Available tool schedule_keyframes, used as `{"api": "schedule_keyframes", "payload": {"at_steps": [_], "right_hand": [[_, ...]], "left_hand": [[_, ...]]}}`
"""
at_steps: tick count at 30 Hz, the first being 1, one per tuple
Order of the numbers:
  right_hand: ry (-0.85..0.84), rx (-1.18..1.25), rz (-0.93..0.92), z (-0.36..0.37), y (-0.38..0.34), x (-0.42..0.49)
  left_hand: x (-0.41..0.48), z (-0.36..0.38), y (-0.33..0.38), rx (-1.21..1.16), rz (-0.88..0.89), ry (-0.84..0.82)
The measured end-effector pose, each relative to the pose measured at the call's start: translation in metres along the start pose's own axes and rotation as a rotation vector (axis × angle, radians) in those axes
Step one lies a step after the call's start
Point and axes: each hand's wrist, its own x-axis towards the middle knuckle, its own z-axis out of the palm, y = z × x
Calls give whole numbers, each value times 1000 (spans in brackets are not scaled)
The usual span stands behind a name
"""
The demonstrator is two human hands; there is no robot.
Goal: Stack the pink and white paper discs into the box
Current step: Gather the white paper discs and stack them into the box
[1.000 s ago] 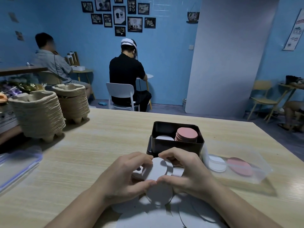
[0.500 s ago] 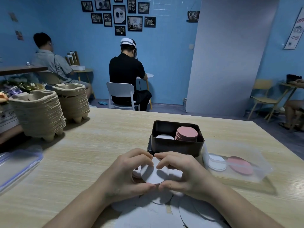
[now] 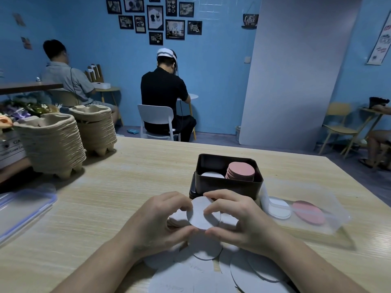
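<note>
Pale wooden tabletop (image 3: 118, 199) lies bare between the stacked moulded-pulp trays (image 3: 50, 144) and the hands, near its front edge. Left hand (image 3: 160, 220) and right hand (image 3: 239, 218), fingers curled, pinch one round white paper disc (image 3: 201, 214) by its rim, face tilted toward the camera. It hovers over loose white discs (image 3: 249, 269), just before the open black rectangular box (image 3: 226, 182) holding a stack of pink discs (image 3: 241, 171).

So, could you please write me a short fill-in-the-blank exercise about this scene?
1. Both hands, left hand and right hand, hold a ___ disc.
2. Inside the black box, the taller stack is ___.
3. The clear container lies to the box's ___.

Answers: white; pink; right
</note>
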Motion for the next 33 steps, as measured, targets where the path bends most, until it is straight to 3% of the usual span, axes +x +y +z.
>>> {"api": "schedule_keyframes", "payload": {"at_steps": [15, 25, 33], "right_hand": [[-113, -161, 10, -2, -3, 0], [-135, -143, 80, -9, 6, -7], [-129, -138, 86, -8, 5, -7]], "left_hand": [[0, 0, 6, 171, -18, -128], [-6, -5, -12, 275, -174, -139], [-6, -4, -12, 202, -272, -176]]}}
